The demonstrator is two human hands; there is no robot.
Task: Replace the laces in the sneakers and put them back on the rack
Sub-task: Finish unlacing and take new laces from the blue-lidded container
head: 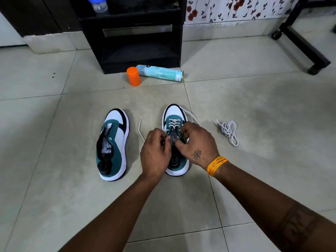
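Two teal, white and black sneakers stand on the tiled floor, toes pointing away from me. The left sneaker (113, 144) has no lace. The right sneaker (174, 117) has a white lace (174, 123) threaded through its front eyelets, with loose ends trailing out on both sides. My left hand (155, 154) and my right hand (196, 144) are over the right sneaker's tongue, fingers curled and pinching at the lace or eyelet edges. A second white lace (229, 131) lies bundled on the floor to the right.
A black shoe rack (138, 33) stands against the wall ahead. In front of it are an upright orange cap (133, 76) and a light blue spray can (160, 72) lying on its side. A black wheeled stand (305, 46) is at far right.
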